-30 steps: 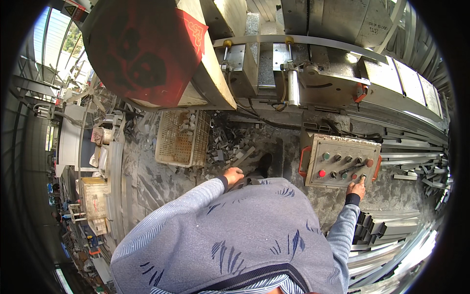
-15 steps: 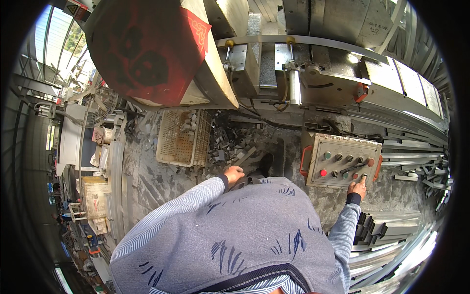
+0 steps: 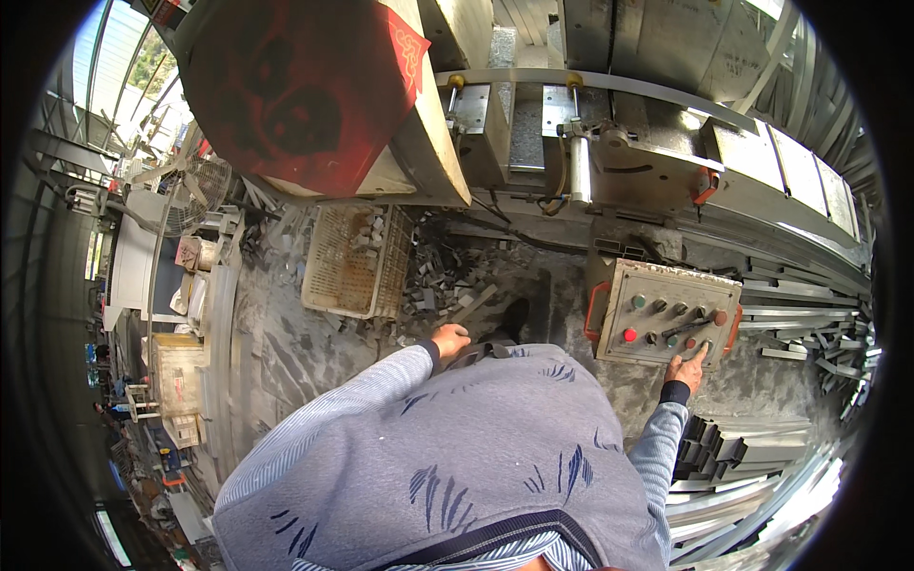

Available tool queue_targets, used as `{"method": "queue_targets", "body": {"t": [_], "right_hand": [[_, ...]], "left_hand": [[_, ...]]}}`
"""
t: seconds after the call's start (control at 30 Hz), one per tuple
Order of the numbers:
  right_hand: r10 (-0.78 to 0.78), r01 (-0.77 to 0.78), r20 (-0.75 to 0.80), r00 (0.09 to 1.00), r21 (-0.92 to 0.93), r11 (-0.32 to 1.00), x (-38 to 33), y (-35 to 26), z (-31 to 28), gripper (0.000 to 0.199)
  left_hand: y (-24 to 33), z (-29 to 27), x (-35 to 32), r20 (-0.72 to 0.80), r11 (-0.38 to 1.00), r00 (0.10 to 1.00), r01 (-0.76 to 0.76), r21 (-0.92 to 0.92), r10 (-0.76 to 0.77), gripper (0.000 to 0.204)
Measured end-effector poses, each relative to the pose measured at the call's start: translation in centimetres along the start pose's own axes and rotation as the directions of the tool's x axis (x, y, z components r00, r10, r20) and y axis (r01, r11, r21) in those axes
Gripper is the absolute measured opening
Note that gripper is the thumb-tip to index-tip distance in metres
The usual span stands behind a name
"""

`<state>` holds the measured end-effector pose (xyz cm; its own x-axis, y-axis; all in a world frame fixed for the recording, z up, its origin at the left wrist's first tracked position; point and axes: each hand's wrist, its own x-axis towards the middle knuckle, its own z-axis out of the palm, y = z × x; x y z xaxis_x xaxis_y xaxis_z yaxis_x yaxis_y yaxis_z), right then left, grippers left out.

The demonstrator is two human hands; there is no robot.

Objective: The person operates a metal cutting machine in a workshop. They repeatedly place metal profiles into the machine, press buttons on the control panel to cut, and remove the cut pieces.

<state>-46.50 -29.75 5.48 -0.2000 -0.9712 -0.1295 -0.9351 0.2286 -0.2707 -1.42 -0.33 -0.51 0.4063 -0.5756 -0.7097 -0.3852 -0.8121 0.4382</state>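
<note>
My right hand (image 3: 687,369) is at the lower right edge of a beige control box (image 3: 630,314) on the floor. Its index finger is stretched onto a round control in the bottom row, and the other fingers look bent. Red, green and black buttons and knobs stud the box's face, with orange handles on both sides. In front of my body my left hand (image 3: 450,340) hangs with its fingers curled in and nothing visible in them. Ahead stands a metal cutting machine with a clamp cylinder (image 3: 579,169) and a long metal strip (image 3: 628,84) lying across it.
A plastic crate (image 3: 354,303) with small offcuts stands at left, metal scraps (image 3: 443,290) beside it. A large guard with a red paper (image 3: 314,114) juts out above. Metal profiles (image 3: 752,440) lie stacked at right. A fan (image 3: 195,195) stands far left.
My right hand has shifted slightly left and down, its index finger now more stretched out on the control. My left hand stays nearly in place. The whole view has moved a little.
</note>
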Motion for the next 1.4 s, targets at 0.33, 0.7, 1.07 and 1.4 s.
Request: {"method": "queue_targets", "body": {"t": [0.33, 0.7, 1.07, 1.4], "right_hand": [[0.144, -0.587, 0.570, 0.809, 0.769, 0.254, -2.7, -3.2, 3.6, 0.018], [0.152, -0.757, 0.741, 0.654, 0.641, 0.127, -2.7, -5.1, 2.5, 0.023], [0.105, -0.782, 0.775, 0.623, 0.616, 0.091, -3.2, -6.4, 1.7, 0.020], [0.112, -0.796, 0.788, 0.605, 0.601, 0.073, -3.0, -6.2, 2.2, 0.015]], "left_hand": [[-0.5, 0.6, -0.5, -0.018, 1.000, 1.000, -0.010, -0.005, 0.010, 0.037], [-1.4, 1.3, -0.7, -0.015, 0.999, 1.000, -0.021, 0.046, 0.021, 0.037], [2.6, -0.7, -0.2, -0.046, 0.994, 0.994, -0.102, -0.049, 0.099, 0.036], [23.9, -12.9, 4.1, -0.404, 0.671, 0.583, -0.733, 0.112, 0.705, 0.026]]}}
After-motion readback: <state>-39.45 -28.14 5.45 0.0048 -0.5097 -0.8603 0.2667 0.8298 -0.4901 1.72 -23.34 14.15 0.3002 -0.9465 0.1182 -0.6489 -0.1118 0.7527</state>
